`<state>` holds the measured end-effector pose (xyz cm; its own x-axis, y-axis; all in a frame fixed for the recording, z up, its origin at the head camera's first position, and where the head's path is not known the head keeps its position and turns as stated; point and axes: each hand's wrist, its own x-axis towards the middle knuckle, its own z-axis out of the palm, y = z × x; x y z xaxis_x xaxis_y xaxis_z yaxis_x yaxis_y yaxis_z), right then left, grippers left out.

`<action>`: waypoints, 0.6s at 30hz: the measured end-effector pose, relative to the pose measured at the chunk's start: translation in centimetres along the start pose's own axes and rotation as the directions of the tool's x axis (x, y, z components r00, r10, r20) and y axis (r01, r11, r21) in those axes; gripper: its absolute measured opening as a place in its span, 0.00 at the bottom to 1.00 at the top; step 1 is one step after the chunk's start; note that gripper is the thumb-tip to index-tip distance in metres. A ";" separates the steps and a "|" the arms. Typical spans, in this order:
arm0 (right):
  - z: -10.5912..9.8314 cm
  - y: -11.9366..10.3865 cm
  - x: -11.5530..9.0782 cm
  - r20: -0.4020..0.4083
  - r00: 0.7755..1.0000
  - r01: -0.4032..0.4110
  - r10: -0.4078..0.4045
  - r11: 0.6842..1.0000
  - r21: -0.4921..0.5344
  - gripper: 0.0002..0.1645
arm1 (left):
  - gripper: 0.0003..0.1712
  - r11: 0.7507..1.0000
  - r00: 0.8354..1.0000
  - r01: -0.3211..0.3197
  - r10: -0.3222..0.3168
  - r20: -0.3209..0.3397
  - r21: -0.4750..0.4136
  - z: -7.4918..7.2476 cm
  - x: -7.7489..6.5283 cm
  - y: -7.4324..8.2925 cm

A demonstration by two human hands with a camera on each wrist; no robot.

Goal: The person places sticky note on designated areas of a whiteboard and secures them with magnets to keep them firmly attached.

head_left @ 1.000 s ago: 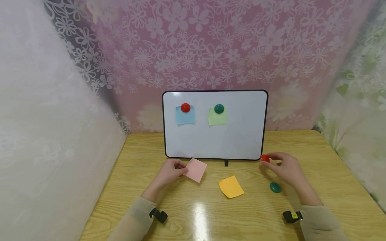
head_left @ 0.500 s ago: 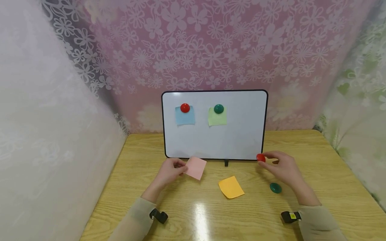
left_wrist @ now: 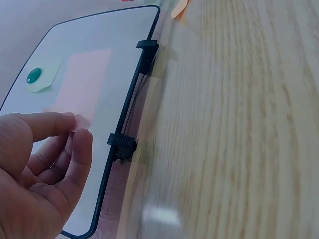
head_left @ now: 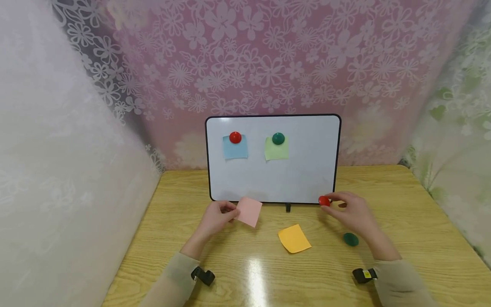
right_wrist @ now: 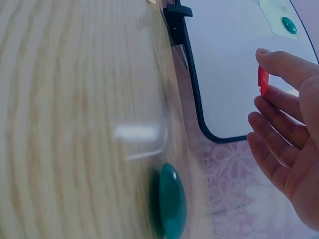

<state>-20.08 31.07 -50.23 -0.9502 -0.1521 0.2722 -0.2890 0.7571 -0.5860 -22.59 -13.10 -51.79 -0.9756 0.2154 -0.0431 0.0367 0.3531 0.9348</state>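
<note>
Between the thumb and forefinger of my left hand (head_left: 218,218) is the left corner of a pink sticky note (head_left: 249,212), which overlaps the lower edge of the whiteboard (head_left: 307,179) in the head view. My right hand (head_left: 353,213) pinches a red round magnet (head_left: 324,201) by its edge near the board's lower right corner; in the right wrist view the magnet (right_wrist: 263,79) stands edge-on between thumb and forefinger. On the board, a red magnet (head_left: 235,137) covers the top of a blue note (head_left: 235,150), and a green magnet (head_left: 278,138) that of a light green note (head_left: 277,152).
An orange sticky note (head_left: 294,238) lies on the wooden table (head_left: 215,273) in front of the board. Below my right hand lies a loose green magnet (head_left: 350,239). Black clips (left_wrist: 122,142) hold the board's lower edge. Flowered curtains (head_left: 268,64) hang behind.
My right hand has moved left with the red magnet, from beside the board's corner to in front of it. The pink note has risen slightly in my left hand.
</note>
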 end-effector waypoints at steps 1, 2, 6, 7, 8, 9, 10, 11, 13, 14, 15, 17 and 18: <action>0.2 -0.1 0.2 0.005 1.000 0.006 -0.006 1.000 0.001 0.24 | 0.09 1.000 1.000 0.001 -0.001 -0.006 -0.006 0.0 0.0 0.0; 0.3 -0.3 0.3 0.010 1.000 0.010 -0.010 1.000 0.003 0.24 | 0.09 1.000 1.000 0.001 -0.001 -0.011 -0.012 0.0 0.0 0.0; 1.0 -1.0 1.1 0.019 0.999 0.038 -0.038 0.999 0.013 0.24 | 0.09 1.000 0.999 -0.003 0.002 -0.032 -0.031 0.1 0.0 0.1; 1.2 -1.2 1.3 0.020 0.999 0.047 -0.047 0.999 0.016 0.24 | 0.09 0.999 0.999 -0.004 0.003 -0.037 -0.036 0.1 0.0 0.2; 1.4 -1.4 1.4 0.020 0.998 0.057 -0.057 0.998 0.017 0.24 | 0.10 0.999 0.999 -0.007 0.006 -0.040 -0.040 0.1 0.0 0.2; 1.6 -1.6 1.6 0.020 0.998 0.067 -0.067 0.998 0.016 0.24 | 0.10 0.999 0.999 -0.008 0.006 -0.043 -0.045 0.1 -0.1 0.3; 1.8 -1.8 1.7 0.018 0.997 0.079 -0.079 0.997 0.019 0.24 | 0.10 0.999 0.999 -0.007 0.005 -0.044 -0.054 0.1 -0.1 0.3; 2.0 -2.0 1.9 0.019 0.996 0.089 -0.089 0.996 0.018 0.24 | 0.10 0.998 0.999 -0.006 0.003 -0.045 -0.061 0.1 -0.1 0.4; 2.3 -2.5 2.1 0.022 0.994 0.105 -0.105 0.994 0.018 0.24 | 0.10 0.997 0.999 0.001 -0.005 -0.045 -0.077 0.1 -0.1 0.6; 2.5 -2.7 2.3 0.023 0.994 0.111 -0.111 0.994 0.018 0.23 | 0.10 0.997 0.999 0.002 -0.006 -0.045 -0.082 0.1 -0.1 0.6; 2.7 -2.8 2.4 0.022 0.993 0.114 -0.115 0.993 0.019 0.24 | 0.09 0.996 0.999 0.008 -0.012 -0.046 -0.086 0.1 -0.1 0.7; 3.0 -3.2 2.7 0.025 0.992 0.119 -0.120 0.993 0.021 0.23 | 0.09 0.996 0.999 0.015 -0.019 -0.048 -0.085 0.1 -0.1 0.8; 3.2 -3.4 2.9 0.028 0.992 0.122 -0.122 0.992 0.024 0.23 | 0.09 0.996 0.998 0.019 -0.024 -0.051 -0.085 0.1 0.0 0.8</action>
<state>-22.26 26.02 -49.91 -0.9106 -0.2612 0.3203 -0.4052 0.7172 -0.5670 -22.50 -12.75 -51.09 -0.9860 0.1601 -0.0470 -0.0006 0.2781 0.9605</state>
